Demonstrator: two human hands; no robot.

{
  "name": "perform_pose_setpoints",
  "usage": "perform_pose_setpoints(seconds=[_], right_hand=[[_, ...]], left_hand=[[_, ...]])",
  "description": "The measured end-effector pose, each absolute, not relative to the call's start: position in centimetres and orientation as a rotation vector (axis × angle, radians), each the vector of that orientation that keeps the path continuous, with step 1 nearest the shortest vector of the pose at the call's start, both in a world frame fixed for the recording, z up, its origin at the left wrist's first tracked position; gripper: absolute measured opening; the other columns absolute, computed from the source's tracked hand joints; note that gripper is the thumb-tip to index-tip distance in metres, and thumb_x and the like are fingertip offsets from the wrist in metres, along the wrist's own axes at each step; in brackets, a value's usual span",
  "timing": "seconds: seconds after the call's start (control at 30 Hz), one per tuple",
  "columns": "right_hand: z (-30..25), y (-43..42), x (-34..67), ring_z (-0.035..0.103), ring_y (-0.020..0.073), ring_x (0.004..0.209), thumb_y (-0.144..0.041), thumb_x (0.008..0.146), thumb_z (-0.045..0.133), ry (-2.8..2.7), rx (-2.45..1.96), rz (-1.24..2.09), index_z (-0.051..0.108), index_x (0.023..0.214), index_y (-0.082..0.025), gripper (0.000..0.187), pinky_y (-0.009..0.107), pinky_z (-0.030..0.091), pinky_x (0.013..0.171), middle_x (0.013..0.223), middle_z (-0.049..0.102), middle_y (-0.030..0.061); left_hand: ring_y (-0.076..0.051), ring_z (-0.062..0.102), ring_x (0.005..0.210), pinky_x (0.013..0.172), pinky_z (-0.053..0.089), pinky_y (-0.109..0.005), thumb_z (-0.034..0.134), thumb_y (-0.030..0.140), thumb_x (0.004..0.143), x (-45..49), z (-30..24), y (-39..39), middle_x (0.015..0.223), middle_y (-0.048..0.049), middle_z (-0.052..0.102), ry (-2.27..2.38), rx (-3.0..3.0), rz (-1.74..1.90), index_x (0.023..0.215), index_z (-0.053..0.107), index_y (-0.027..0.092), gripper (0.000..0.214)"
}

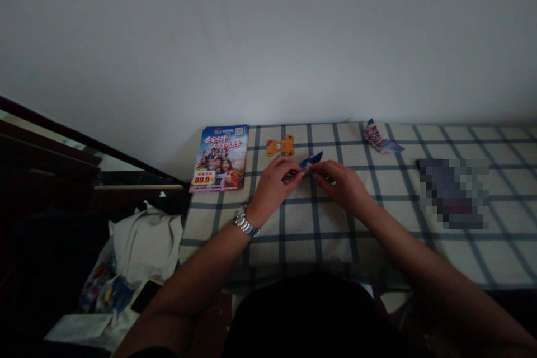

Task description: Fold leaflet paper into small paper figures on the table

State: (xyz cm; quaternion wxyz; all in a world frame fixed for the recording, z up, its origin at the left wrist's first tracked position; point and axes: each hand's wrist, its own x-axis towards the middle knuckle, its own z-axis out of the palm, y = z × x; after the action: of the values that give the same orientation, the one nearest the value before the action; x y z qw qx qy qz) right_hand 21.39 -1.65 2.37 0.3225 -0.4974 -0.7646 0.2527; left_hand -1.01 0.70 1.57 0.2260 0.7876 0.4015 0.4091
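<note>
Forearms (pixel 201 274) stretched across the checked tabletop (pixel 302 218), left hand (pixel 274 179) and right hand (pixel 339 182) each with a tight pinching grip on the blue paper piece (pixel 309 161) between them. It looked half-folded, I'd say; one similar folded piece (pixel 380 139) lay by the far edge.

Folded paper (pixel 312 159) on table (pixel 327 224); bear cutout (pixel 281 146) behind; flyer (pixel 218 158) left; scrap (pixel 380 139) right.
</note>
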Motion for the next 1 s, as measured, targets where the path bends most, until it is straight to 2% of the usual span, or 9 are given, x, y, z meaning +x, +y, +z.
perform_pose_setpoints(seconds=[0.17, 0.3, 0.43, 0.6, 0.7, 1.0], right_hand=[[2.4, -1.1, 21.7, 0.070, 0.0232, 0.085, -0.028, 0.100, 0.059, -2.026, -1.301, 0.650, 0.073, 0.114, -0.028, 0.020, 0.037, 0.057, 0.078, 0.100, 0.073, 0.0066], [2.2, -0.5, 22.1, 0.072, 0.0217, 0.084, -0.028, 0.096, 0.064, -1.948, -1.300, 0.767, 0.074, 0.106, -0.027, 0.014, 0.035, 0.059, 0.078, 0.099, 0.076, 0.0043], [2.2, -0.3, 22.8, 0.071, 0.0192, 0.075, -0.031, 0.091, 0.069, -1.931, -1.298, 0.857, 0.074, 0.098, -0.025, 0.010, 0.032, 0.059, 0.073, 0.089, 0.077, 0.0022], [2.7, -0.3, 23.8, 0.074, 0.0188, 0.080, -0.031, 0.090, 0.069, -2.026, -1.167, 1.104, 0.073, 0.102, -0.024, 0.014, 0.031, 0.061, 0.076, 0.093, 0.078, 0.0027], [3.0, -0.1, 24.1, 0.074, 0.0182, 0.079, -0.028, 0.089, 0.069, -2.050, -1.133, 1.137, 0.074, 0.100, -0.024, 0.013, 0.030, 0.060, 0.074, 0.091, 0.078, 0.0022], [2.9, 0.0, 24.5, 0.075, 0.0192, 0.082, -0.029, 0.089, 0.068, -1.984, -1.187, 1.176, 0.076, 0.102, -0.024, 0.015, 0.031, 0.061, 0.078, 0.093, 0.079, 0.0023]], left_hand=[[-0.016, 0.068, 0.101, 0.081, 0.066, -0.028, 0.071, 0.024, 0.099, -0.8, 1.3, 0.5, 0.110, -0.0044, 0.062, 1.011, 2.088, 1.105, 0.103, 0.072, 0.022, 0.005], [-0.015, 0.070, 0.099, 0.083, 0.068, -0.029, 0.077, 0.036, 0.095, -0.9, 1.2, 0.2, 0.115, -0.0046, 0.059, 0.890, 2.043, 1.058, 0.109, 0.072, 0.023, 0.020], [-0.015, 0.069, 0.097, 0.081, 0.066, -0.029, 0.064, 0.037, 0.103, -1.4, 1.5, 0.5, 0.114, -0.0064, 0.062, 0.938, 2.030, 1.124, 0.113, 0.071, 0.023, 0.019], [-0.022, 0.064, 0.120, 0.107, 0.057, -0.045, 0.054, 0.023, 0.107, -2.0, 1.1, 1.7, 0.121, -0.0071, 0.065, 1.047, 2.077, 1.264, 0.114, 0.069, 0.024, 0.017], [-0.021, 0.062, 0.129, 0.116, 0.050, -0.047, 0.047, 0.014, 0.106, -2.1, 0.7, 2.0, 0.130, -0.0067, 0.067, 0.958, 2.093, 1.170, 0.118, 0.067, 0.025, 0.025], [-0.019, 0.072, 0.107, 0.099, 0.060, -0.038, 0.059, 0.016, 0.101, -2.1, 0.0, 1.9, 0.113, -0.0049, 0.074, 0.946, 2.033, 1.025, 0.118, 0.069, 0.025, 0.021]])
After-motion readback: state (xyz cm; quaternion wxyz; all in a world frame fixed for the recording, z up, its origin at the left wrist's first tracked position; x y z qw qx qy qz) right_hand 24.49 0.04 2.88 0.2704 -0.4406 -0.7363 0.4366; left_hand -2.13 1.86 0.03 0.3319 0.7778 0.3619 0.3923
